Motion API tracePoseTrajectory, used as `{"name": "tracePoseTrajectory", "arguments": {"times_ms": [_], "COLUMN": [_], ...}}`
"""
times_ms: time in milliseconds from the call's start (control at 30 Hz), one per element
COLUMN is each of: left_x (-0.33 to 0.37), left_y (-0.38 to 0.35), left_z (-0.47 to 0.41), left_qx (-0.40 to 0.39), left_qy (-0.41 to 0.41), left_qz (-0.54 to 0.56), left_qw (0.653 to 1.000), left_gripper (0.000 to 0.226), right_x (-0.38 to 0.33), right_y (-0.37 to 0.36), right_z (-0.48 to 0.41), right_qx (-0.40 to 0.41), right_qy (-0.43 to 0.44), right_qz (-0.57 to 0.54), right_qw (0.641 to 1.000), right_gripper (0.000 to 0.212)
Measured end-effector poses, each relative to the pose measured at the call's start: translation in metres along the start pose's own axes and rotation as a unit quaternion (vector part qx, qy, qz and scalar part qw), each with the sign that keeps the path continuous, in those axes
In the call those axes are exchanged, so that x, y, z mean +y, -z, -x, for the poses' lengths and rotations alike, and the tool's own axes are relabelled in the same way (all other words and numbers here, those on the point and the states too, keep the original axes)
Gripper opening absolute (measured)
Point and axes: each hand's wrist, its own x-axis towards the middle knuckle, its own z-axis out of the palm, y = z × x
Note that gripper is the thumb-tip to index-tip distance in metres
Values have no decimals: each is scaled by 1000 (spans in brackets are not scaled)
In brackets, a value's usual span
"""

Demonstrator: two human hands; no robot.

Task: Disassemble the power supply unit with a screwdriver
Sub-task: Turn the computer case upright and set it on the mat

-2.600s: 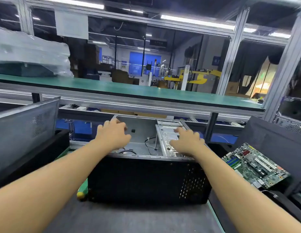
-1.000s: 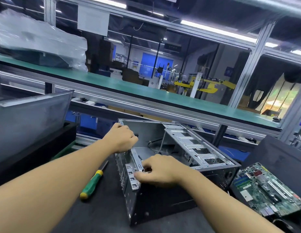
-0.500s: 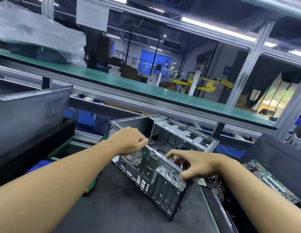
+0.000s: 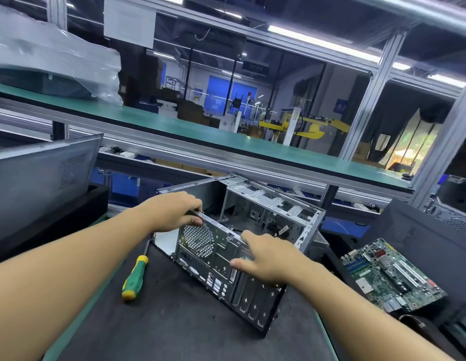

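An open, stripped computer case (image 4: 226,259) lies on the dark mat, its rear panel with the round fan grille turned toward me. My left hand (image 4: 174,212) grips the top edge of that rear panel near its left corner. My right hand (image 4: 263,256) rests on the same edge further right, fingers over the rim and thumb spread against the panel. A screwdriver (image 4: 135,277) with a green and yellow handle lies on the mat left of the case, untouched. No power supply unit is visible inside the case.
A loose motherboard (image 4: 390,277) lies on a black surface to the right. A grey side panel (image 4: 41,175) leans at the left. A green shelf (image 4: 226,142) runs across behind the case, with a plastic-wrapped item (image 4: 52,63) on its left end.
The case has been turned on the mat so its rear panel now faces me. Both hands shifted along with it onto the panel's top edge. The screwdriver is in view again at the left.
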Motion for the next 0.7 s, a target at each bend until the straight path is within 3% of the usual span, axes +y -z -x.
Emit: {"name": "tracePoseTrajectory", "arguments": {"times_ms": [133, 233, 300, 367, 433, 500, 600, 700], "left_x": [2, -6, -17, -24, -28, -26, -14, -9], "left_y": [3, -6, -15, -23, -27, -30, -41, -53], "left_z": [12, 33, 55, 73, 81, 83, 87, 86], "left_qx": [9, 151, 263, 316, 261, 79, -166, -202], "left_qy": [7, 28, 118, 244, 367, 440, 459, 444], "left_qz": [32, 5, 17, 43, 114, 183, 253, 183], "left_qw": [999, 988, 957, 916, 886, 876, 835, 854], "left_gripper": [28, 37, 30, 21, 24, 31, 38, 31], "right_x": [8, 7, 6, 5, 5, 5, 5, 7], "right_y": [-3, -5, -6, -5, -5, -4, -4, -4], "right_z": [6, 5, 4, 3, 2, 3, 4, 5], "right_qx": [22, 42, 53, 60, 66, 69, 78, 84], "right_qy": [23, 28, 31, 34, 40, 47, 51, 58], "right_qz": [3, 9, 5, 4, 2, 7, 17, 22], "right_qw": [999, 999, 998, 998, 997, 996, 996, 994], "right_gripper": [49, 47, 46, 43, 42, 42, 43, 40]}}
